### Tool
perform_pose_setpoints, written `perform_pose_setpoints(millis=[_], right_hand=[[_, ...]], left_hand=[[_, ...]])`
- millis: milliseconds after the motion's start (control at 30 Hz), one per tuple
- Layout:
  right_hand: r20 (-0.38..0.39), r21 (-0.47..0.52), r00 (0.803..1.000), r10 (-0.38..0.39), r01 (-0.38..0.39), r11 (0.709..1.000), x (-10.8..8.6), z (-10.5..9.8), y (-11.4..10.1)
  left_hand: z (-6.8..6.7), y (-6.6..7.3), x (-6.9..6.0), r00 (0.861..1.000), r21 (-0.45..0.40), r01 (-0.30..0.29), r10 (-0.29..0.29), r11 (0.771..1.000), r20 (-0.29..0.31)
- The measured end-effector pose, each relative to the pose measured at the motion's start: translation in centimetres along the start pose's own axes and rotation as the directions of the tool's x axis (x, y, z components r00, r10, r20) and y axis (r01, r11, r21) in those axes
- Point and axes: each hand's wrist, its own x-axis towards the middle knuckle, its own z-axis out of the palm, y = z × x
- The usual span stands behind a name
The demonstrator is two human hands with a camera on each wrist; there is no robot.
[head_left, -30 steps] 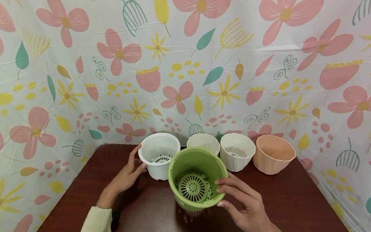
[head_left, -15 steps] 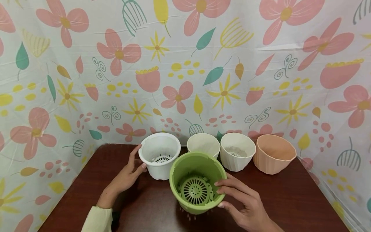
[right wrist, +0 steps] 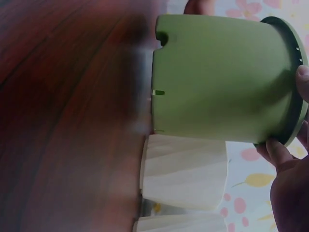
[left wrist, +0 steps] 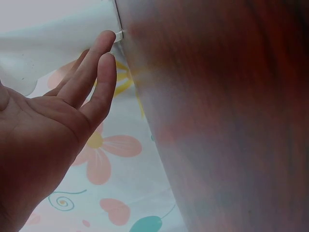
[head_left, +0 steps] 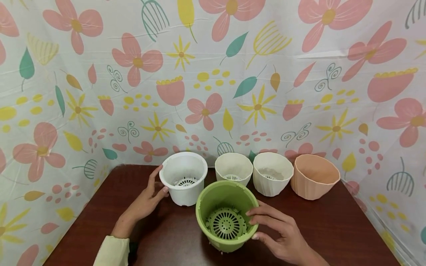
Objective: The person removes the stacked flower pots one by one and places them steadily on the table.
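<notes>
A round white flowerpot [head_left: 184, 199] with a slotted base stands at the back left of the table. My left hand [head_left: 145, 202] touches its left side, thumb at the front and fingers fairly straight, as the left wrist view also shows for the hand [left wrist: 53, 125]. In front of the row, my right hand [head_left: 281, 231] grips a round green flowerpot [head_left: 226, 195] by its right rim, fingers inside and thumb outside. The pot leans, so its slotted base insert shows. In the right wrist view, the green pot's bottom [right wrist: 159, 72] is close to the tabletop; whether it touches I cannot tell.
Two cream fluted pots [head_left: 233, 162] [head_left: 271, 188] and a peach pot [head_left: 311, 186] stand in line along the back of the dark wooden table [head_left: 173, 236]. A floral sheet [head_left: 206, 88] hangs right behind them.
The green pot has come down and slightly toward me and the right, with my right hand keeping its grip. More of the nearer cream pot shows behind it. My left hand has stayed put.
</notes>
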Motion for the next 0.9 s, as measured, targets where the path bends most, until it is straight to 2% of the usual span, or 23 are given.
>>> perform_pose_setpoints(millis=[300, 467, 900], right_hand=[[0.055, 0.015, 0.998, -0.001, 0.000, 1.000, -1.6, -0.4, 1.4], [0.067, 0.009, 0.998, -0.008, 0.007, 1.000, -1.8, -0.5, 1.8], [0.071, 0.028, 0.996, 0.050, -0.052, 0.998, -2.5, -0.7, 2.2]], left_hand=[[0.1, -0.3, 0.0, 1.000, 0.016, 0.005, -0.005, 1.000, -0.008], [0.0, -0.3, 0.0, 1.000, 0.016, 0.000, 0.000, 1.000, -0.009], [0.0, -0.1, 0.0, 1.000, 0.011, -0.001, 0.001, 1.000, 0.001]])
